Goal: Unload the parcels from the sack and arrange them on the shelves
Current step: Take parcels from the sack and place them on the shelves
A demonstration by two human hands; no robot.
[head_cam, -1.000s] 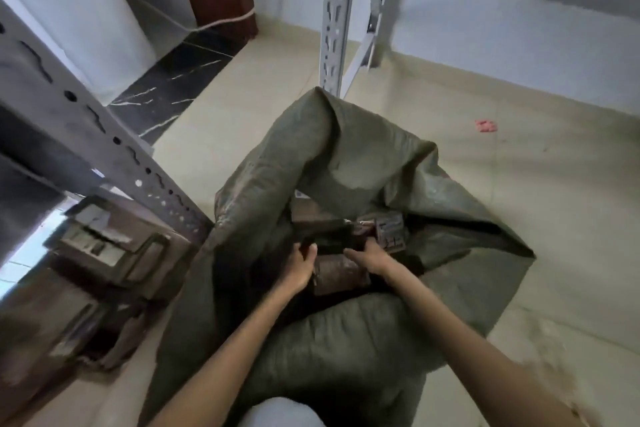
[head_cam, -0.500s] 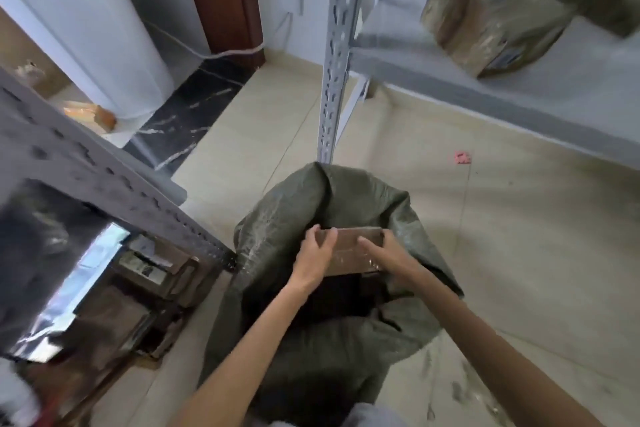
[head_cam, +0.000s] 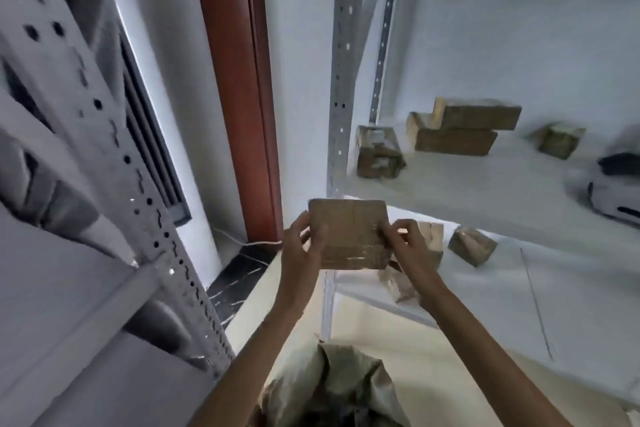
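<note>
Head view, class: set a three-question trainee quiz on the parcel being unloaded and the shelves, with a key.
1. True or false: the flat parcel is held by the left hand alone.
2. Where is the sack? A) on the upper shelf B) below the hands, at the bottom of the view C) hanging on the door frame
3. Fill in: two boxes are stacked on the ______ shelf.

Key
1. False: the right hand grips the other side.
2. B
3. upper
</note>
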